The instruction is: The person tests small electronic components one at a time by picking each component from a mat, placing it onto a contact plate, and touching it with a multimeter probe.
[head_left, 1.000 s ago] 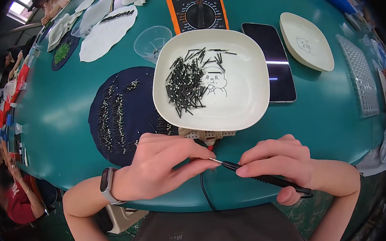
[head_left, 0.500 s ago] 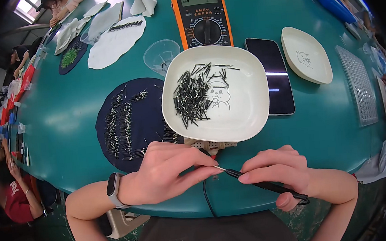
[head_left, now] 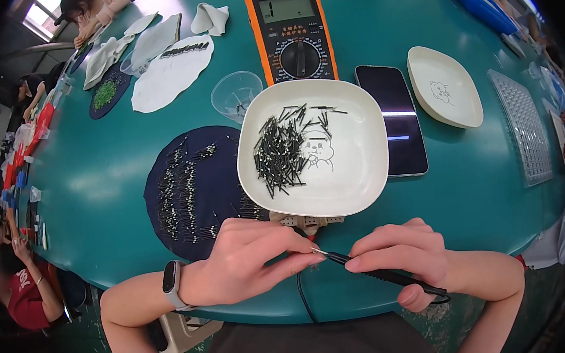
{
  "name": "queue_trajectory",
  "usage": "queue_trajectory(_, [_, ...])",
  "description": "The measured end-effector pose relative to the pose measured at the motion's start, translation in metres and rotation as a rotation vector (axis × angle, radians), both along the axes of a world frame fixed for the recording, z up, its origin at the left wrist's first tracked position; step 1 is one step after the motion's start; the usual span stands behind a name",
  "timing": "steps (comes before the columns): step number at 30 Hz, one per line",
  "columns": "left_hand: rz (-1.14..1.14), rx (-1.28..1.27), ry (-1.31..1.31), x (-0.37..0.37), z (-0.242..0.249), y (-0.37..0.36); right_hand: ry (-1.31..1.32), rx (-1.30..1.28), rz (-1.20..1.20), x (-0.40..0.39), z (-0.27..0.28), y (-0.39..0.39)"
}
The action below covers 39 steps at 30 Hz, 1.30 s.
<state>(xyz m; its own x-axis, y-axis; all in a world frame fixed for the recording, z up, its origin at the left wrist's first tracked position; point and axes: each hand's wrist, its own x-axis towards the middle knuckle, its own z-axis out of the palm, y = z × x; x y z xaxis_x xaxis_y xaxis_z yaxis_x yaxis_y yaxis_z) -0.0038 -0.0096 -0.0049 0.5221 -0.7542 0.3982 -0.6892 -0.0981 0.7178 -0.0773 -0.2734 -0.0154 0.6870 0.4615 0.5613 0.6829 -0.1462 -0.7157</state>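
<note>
My left hand is pinched at the metal tip of a black probe; whether a small part is also between the fingertips is too small to tell. The probe lies in the grip of my right hand, its tip pointing left. Just beyond both hands stands a cream square dish with many small black pin-like parts on its left side. Partly behind my left hand, a dark blue round cloth bears rows of similar parts. An orange multimeter shows "1".
A clear cup stands left of the dish. To the right are a phone, a second cream dish and a clear perforated tray. White cloths lie at the back left. Other people sit around the table.
The view has shifted slightly, so the dish and multimeter appear lower. The probe tip and my left fingertips remain together, with more bare metal showing near the fingertips.
</note>
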Motion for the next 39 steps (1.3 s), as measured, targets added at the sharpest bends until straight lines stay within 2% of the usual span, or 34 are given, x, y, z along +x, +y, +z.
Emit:
queue_trajectory(14, [0.020,-0.023,0.025,-0.002,-0.003,-0.002,-0.004,-0.050,0.015,-0.001,0.003,-0.003])
queue_trajectory(26, [-0.009,0.026,0.019,-0.001,0.007,0.004,-0.001,0.034,0.008,-0.001,0.000,0.000])
queue_trajectory(29, [0.015,-0.108,0.006,0.000,0.007,0.006,0.004,0.013,-0.002,-0.002,0.002,-0.002])
queue_trajectory(35, [-0.008,-0.046,0.209,-0.004,0.019,0.012,0.015,0.043,-0.004,-0.004,-0.005,-0.002])
queue_trajectory(39, [-0.019,0.036,0.191,-0.003,0.017,0.008,0.001,0.041,-0.023,-0.003,-0.005,-0.002])
